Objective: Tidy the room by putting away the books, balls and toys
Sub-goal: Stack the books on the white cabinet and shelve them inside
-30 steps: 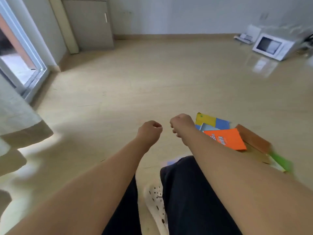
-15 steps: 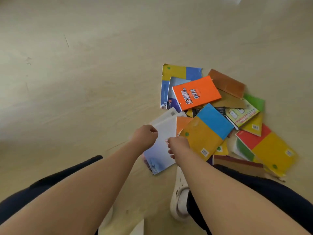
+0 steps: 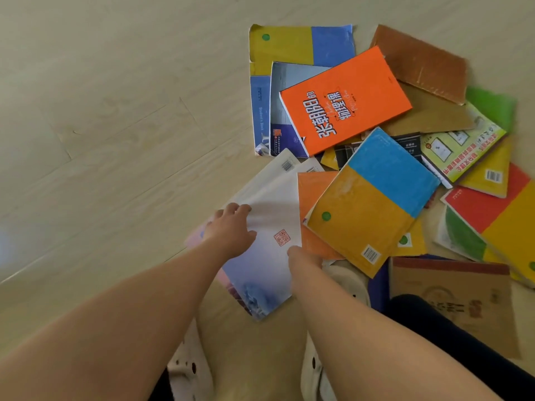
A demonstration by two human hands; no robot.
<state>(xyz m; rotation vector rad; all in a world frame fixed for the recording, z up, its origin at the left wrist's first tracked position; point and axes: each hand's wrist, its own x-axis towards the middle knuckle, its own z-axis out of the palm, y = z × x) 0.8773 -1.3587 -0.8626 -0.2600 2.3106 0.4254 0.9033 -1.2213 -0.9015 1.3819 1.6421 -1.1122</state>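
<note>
Pale wood-look flooring (image 3: 115,125) fills the left half of the frame, and a loose heap of books sprawls across the right half, none of them gathered yet. Nearest the person, at centre frame, lies a white book (image 3: 269,215) with a small red seal on its cover; its right edge overlaps a plain orange cover (image 3: 314,186), which in turn is tucked under a yellow-and-blue book (image 3: 373,204). The left hand (image 3: 231,230) rests flat on the white book's left part, fingers nearly straight and gripping nothing. The right hand (image 3: 304,256) touches the book's right edge low down (its fingertips are turned away from the camera, so I cannot tell whether they pinch the edge or merely touch it). The step in hand looks like the first pickup from the heap. Next, I judge, the fingers must get under an edge, lift the white book free of its neighbours without dragging them, then stack it with others such as the orange book (image 3: 344,99) in the upper middle.
</note>
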